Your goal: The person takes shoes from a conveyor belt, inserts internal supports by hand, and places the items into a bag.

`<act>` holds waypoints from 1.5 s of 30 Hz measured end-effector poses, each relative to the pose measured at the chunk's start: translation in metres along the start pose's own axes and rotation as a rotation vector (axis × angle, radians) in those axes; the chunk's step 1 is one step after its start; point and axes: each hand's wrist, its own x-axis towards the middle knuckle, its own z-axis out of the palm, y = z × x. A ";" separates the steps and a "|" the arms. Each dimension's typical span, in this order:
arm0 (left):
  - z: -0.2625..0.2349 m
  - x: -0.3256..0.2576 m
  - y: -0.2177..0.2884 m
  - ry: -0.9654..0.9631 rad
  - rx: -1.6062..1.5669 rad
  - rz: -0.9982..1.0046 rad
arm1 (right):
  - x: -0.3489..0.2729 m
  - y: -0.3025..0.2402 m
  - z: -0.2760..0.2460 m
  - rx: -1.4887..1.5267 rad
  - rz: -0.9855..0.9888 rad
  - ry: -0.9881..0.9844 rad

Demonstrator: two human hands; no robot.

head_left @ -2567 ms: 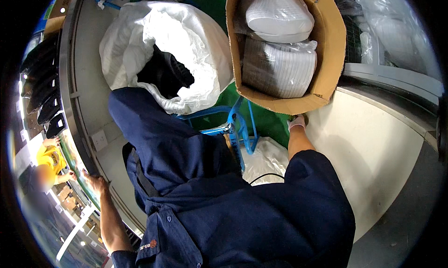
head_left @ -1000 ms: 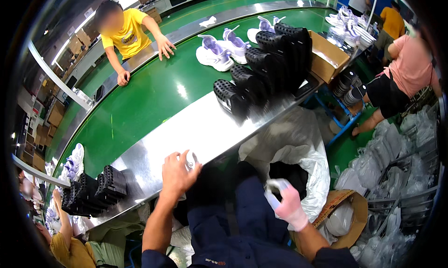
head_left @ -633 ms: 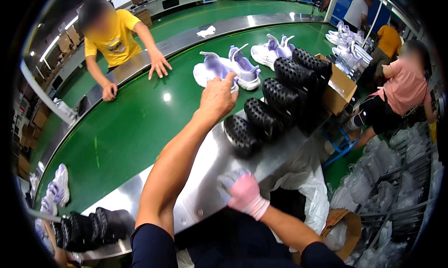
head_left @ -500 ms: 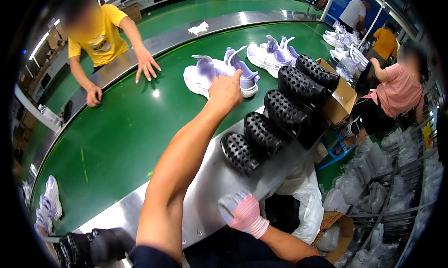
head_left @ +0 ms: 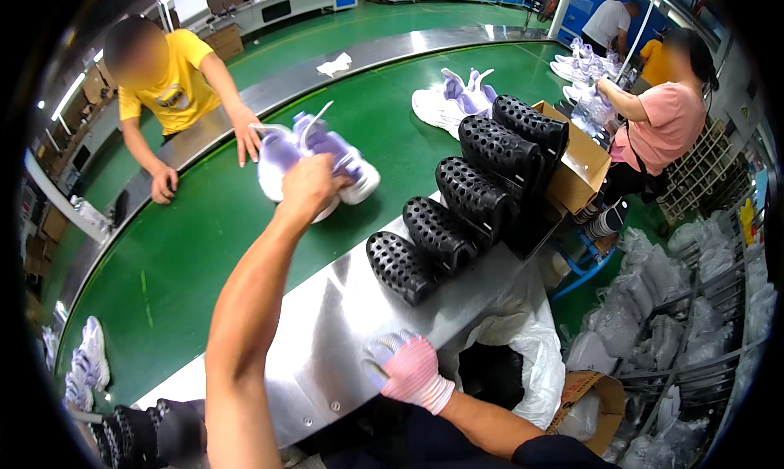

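My left hand (head_left: 310, 186), bare, is closed on a pair of white and lavender sneakers (head_left: 279, 160) over the green conveyor belt (head_left: 175, 281). Its fingers wrap the pair where the two shoes meet, and their tips are partly hidden. My right hand (head_left: 412, 372) wears a pink-and-white striped glove with greyish fingers. It hovers above the near metal edge (head_left: 327, 338) of the belt, fingers loosely stretched and somewhat blurred, with nothing visible in them. Just beyond it stands a row of black perforated shoe forms (head_left: 400, 266).
Another sneaker pair (head_left: 447, 105) lies farther along the belt. Beside the black forms is a cardboard box (head_left: 584, 171); a white sack (head_left: 535, 338) hangs open below. A person in yellow (head_left: 175, 85) leans on the far edge. At right, a person in pink (head_left: 670, 118) handles clear plastic.
My left hand has moved left across the belt with the sneaker pair, toward the person in yellow. My right hand has shifted slightly left. The person in pink has turned and raised their arms.
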 end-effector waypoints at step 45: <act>-0.131 -0.310 -0.023 0.251 -0.674 -0.144 | 0.090 -0.079 -0.172 0.559 0.161 -0.536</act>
